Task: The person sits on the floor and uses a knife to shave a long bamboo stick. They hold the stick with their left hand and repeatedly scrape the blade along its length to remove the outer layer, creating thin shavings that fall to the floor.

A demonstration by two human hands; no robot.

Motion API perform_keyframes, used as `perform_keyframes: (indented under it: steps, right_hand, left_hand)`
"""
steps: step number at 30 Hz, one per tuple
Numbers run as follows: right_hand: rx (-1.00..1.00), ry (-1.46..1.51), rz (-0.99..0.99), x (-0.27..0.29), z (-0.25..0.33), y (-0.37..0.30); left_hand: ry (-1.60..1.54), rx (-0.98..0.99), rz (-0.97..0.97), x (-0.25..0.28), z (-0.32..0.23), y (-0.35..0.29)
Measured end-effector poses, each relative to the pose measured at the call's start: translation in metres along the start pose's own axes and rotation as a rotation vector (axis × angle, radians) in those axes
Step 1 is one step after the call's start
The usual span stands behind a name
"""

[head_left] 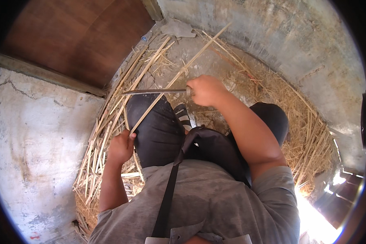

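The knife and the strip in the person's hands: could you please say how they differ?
Colour: the knife has a dark grey blade; the strip is pale.
Length: the strip looks longer than the knife.
Pose: the knife lies nearly level; the strip slants from lower left to upper right.
Both are narrow: the right hand holds the knife, the left hand the strip.

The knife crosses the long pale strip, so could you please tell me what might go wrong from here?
The knife, gripped in the right hand, appears close to the left knee, so a slip might cut the leg. The left hand grips the strip only near its lower end, so the far end might swing or twist under the blade. A splinter could also prick that bare hand.
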State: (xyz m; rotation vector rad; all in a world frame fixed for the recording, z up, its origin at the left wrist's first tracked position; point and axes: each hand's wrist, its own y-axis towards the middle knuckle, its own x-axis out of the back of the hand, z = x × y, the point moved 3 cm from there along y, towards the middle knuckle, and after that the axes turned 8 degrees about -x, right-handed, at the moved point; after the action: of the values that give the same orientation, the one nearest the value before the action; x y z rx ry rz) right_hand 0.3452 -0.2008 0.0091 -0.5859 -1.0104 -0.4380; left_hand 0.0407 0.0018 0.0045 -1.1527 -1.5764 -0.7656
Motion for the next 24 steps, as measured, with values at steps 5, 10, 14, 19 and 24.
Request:
perform_keyframes:
  steps: [5, 10, 14, 19, 24]
  right_hand:
    - [-0.198, 0.187, -0.190, -0.027, -0.104, 0.048]
    - [-0.128, 0.149, -0.087, -0.015, -0.060, 0.023]
    - [0.013, 0.075, 0.016, -0.001, -0.012, 0.006]
    - [-0.158, 0.181, -0.130, -0.030, -0.100, 0.051]
    - [-0.116, 0.079, -0.123, -0.034, -0.084, 0.041]
  left_hand:
    - [0.024, 0.024, 0.003, 0.000, 0.001, 0.002]
    - [0.067, -0.006, 0.014, 0.006, -0.001, 0.003]
    - [0.038, 0.024, -0.008, -0.005, 0.001, -0.002]
    - [0.008, 0.001, -0.051, -0.012, 0.006, 0.003]
    - [0.056, -0.026, -0.010, 0.007, -0.003, 0.006]
